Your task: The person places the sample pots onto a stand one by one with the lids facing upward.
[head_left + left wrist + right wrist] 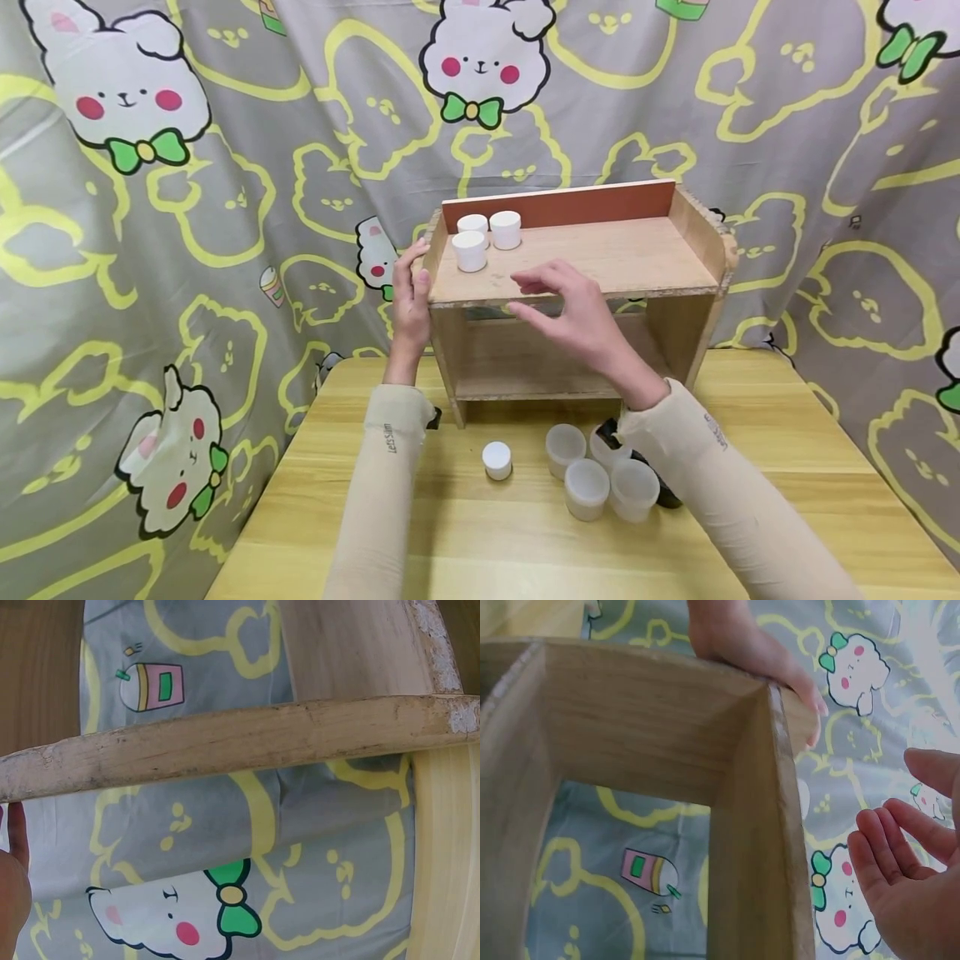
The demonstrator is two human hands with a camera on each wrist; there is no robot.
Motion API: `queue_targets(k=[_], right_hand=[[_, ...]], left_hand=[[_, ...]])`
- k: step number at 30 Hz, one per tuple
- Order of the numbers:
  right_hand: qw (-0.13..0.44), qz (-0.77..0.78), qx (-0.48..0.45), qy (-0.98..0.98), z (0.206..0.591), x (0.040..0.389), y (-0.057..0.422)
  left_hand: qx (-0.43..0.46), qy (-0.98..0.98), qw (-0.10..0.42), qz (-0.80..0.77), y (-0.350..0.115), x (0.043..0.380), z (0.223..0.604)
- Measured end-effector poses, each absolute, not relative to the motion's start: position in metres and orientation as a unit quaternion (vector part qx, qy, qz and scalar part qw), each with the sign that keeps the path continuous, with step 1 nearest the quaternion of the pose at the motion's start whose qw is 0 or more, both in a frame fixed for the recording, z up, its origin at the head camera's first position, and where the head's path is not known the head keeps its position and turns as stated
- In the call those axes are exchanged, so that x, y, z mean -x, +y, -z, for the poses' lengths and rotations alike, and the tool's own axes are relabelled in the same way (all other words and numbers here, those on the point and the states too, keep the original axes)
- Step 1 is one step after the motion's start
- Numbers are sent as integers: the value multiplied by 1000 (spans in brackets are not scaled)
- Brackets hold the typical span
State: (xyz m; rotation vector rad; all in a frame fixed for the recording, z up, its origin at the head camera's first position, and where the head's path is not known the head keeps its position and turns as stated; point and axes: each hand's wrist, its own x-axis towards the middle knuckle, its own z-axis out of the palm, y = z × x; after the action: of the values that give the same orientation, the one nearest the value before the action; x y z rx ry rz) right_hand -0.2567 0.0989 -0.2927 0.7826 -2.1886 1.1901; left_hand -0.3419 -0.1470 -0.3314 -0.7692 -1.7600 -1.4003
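My left hand (411, 304) rests against the outer left side of a small wooden shelf (577, 258), its fingertips near the panel's upper edge. My right hand (573, 312) hovers in front of the shelf's upper board, thumb and fingers apart with nothing between them. In the right wrist view the fingers of the right hand (911, 862) are loosely bent and hold nothing. Three small white jars (470, 252) stand grouped at the left end of the upper board. On the table below, another white jar (497, 460) stands in front of the shelf.
Several translucent tubs (587, 489) stand together on the wooden table (525, 550), below my right forearm. A dark object (667, 496) is partly hidden beside them. A patterned grey curtain (315, 192) hangs behind and at both sides.
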Motion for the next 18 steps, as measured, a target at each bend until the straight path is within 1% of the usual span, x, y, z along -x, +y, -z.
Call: queue_targets(k=[10,18], right_hand=[[246,-430,-312,-810,324,241,93],[190,-424,-317,-827,352,236,82]], left_hand=[[308,-682,382,542,-148,344,330],[312,-677,383,546,-147,343,329]])
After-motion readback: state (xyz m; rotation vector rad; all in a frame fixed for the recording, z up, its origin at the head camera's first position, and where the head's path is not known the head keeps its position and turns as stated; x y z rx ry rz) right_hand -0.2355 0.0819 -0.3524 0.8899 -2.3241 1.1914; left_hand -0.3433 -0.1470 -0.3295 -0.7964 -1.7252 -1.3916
